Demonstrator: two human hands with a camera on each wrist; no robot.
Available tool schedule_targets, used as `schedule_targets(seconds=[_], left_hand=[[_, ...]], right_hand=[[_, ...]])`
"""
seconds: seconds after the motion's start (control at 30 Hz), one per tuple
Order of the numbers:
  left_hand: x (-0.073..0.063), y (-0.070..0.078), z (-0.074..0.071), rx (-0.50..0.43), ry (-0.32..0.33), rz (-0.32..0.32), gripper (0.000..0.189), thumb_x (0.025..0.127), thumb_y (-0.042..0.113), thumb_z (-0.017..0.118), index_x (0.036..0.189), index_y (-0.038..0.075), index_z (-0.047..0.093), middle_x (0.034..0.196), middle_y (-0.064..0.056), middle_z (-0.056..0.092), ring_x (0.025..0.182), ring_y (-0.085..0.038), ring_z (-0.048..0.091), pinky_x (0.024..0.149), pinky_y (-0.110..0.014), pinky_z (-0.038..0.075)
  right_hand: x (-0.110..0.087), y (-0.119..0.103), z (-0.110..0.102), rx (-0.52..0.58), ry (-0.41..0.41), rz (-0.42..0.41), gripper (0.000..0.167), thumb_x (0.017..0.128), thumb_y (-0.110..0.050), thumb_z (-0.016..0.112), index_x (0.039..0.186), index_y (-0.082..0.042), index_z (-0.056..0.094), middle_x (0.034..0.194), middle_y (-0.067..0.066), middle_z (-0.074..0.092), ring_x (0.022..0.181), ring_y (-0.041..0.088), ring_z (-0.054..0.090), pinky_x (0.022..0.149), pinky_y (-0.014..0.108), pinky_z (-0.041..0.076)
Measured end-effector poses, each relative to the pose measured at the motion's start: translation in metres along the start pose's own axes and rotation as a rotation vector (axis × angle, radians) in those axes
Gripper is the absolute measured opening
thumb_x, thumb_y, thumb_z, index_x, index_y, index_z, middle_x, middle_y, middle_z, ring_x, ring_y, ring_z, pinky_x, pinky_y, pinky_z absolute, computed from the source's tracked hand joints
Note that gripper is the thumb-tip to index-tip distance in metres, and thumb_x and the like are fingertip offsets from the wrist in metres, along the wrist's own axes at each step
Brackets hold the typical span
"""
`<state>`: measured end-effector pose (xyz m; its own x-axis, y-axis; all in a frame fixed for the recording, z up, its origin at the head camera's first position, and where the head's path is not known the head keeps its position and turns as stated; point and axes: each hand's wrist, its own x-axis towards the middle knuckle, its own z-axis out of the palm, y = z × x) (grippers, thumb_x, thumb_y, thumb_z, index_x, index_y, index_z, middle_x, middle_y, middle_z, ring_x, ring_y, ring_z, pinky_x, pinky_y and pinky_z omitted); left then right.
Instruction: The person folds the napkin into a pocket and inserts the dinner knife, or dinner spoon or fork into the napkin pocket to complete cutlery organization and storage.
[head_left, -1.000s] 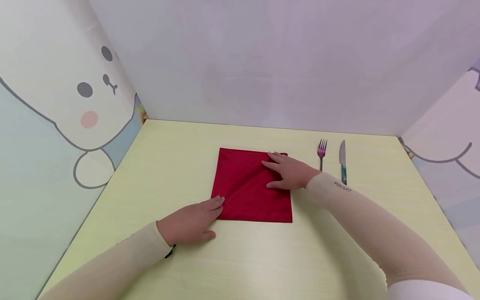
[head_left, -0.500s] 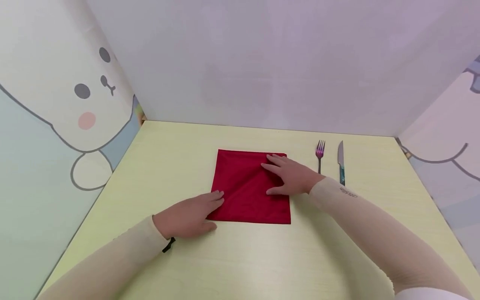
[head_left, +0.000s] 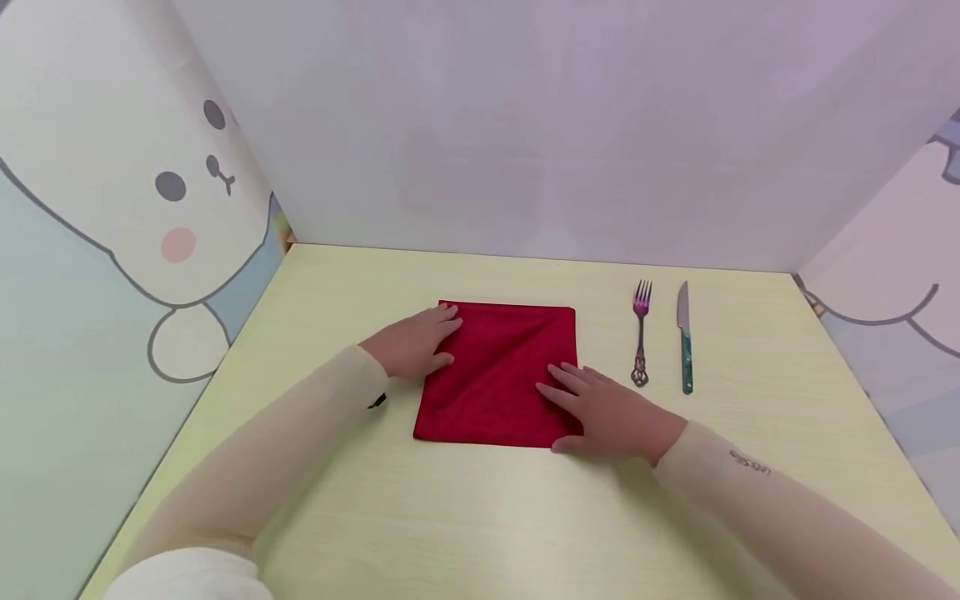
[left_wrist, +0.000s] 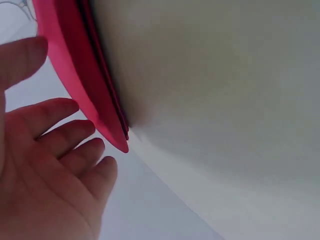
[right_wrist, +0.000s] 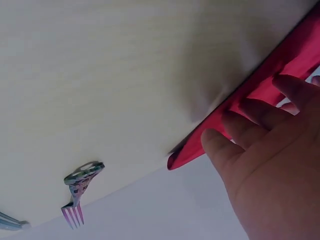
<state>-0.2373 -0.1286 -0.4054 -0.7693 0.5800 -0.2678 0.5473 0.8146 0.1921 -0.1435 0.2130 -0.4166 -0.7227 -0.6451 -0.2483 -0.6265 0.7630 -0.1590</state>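
Observation:
A red cloth napkin (head_left: 495,379), folded in layers into a square, lies flat on the table with a faint diagonal crease. My left hand (head_left: 411,343) touches its far left corner, fingers extended. On the near right part of the napkin rests my right hand (head_left: 611,414), its fingers spread. In the left wrist view, the left hand (left_wrist: 55,155) has relaxed fingers along the napkin's (left_wrist: 75,65) edge. The right wrist view has the right hand (right_wrist: 270,145) with fingertips at the napkin's (right_wrist: 200,142) side.
To the right of the napkin lie a fork (head_left: 641,333) with purple tines and an ornate handle, and a knife (head_left: 686,337) with a green handle. Both lie on the pale wooden table (head_left: 480,525). White curtain-like walls (head_left: 525,125) surround its back and sides.
My left hand has moved away from me, from the near left to the far left corner. My right hand has come nearer, from the far right to the near right corner. The napkin stays put.

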Motion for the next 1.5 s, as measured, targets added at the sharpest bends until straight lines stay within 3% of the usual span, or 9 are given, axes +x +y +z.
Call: schedule_targets(seconds=[0.23, 0.5, 1.03, 1.37, 1.5], left_hand=[[0.016, -0.007, -0.004, -0.018, -0.11, -0.036, 0.088, 0.098, 0.045, 0.069, 0.165, 0.011, 0.023, 0.172, -0.01, 0.009, 0.158, -0.032, 0.005, 0.124, -0.045, 0.021], [0.019, -0.01, 0.0, -0.101, -0.123, -0.074, 0.093, 0.095, 0.046, 0.072, 0.166, 0.016, 0.019, 0.173, -0.004, 0.006, 0.158, -0.027, 0.004, 0.122, -0.044, 0.028], [0.02, -0.016, 0.006, -0.14, -0.113, -0.065, 0.093, 0.097, 0.047, 0.07, 0.167, 0.018, 0.017, 0.173, -0.001, 0.003, 0.158, -0.023, 0.001, 0.124, -0.041, 0.022], [0.02, -0.013, 0.005, -0.147, -0.119, -0.07, 0.092, 0.097, 0.046, 0.07, 0.167, 0.018, 0.017, 0.173, -0.001, 0.002, 0.158, -0.023, 0.001, 0.124, -0.041, 0.022], [0.02, -0.015, 0.005, -0.134, -0.118, -0.067, 0.092, 0.097, 0.047, 0.069, 0.167, 0.017, 0.017, 0.173, -0.001, 0.002, 0.158, -0.022, 0.001, 0.124, -0.041, 0.021]], right_hand=[[-0.026, -0.012, 0.004, -0.002, 0.037, -0.009, 0.083, 0.095, -0.06, 0.066, 0.157, -0.011, 0.044, 0.164, 0.017, 0.033, 0.152, 0.039, 0.028, 0.12, 0.055, 0.027], [-0.041, -0.016, 0.009, 0.095, 0.069, 0.013, 0.082, 0.094, -0.054, 0.071, 0.157, -0.01, 0.045, 0.165, 0.016, 0.031, 0.152, 0.037, 0.027, 0.12, 0.055, 0.027], [-0.04, -0.017, 0.007, 0.176, 0.088, 0.064, 0.073, 0.095, -0.045, 0.074, 0.154, -0.009, 0.05, 0.164, 0.014, 0.035, 0.149, 0.04, 0.033, 0.117, 0.056, 0.034], [-0.032, -0.01, 0.004, 0.132, 0.117, 0.083, 0.071, 0.094, -0.042, 0.076, 0.15, -0.004, 0.053, 0.159, 0.019, 0.04, 0.145, 0.041, 0.039, 0.112, 0.053, 0.042], [-0.026, -0.018, 0.003, 0.115, 0.093, 0.1, 0.073, 0.092, -0.041, 0.078, 0.151, -0.005, 0.053, 0.16, 0.02, 0.039, 0.146, 0.042, 0.036, 0.114, 0.054, 0.039]])
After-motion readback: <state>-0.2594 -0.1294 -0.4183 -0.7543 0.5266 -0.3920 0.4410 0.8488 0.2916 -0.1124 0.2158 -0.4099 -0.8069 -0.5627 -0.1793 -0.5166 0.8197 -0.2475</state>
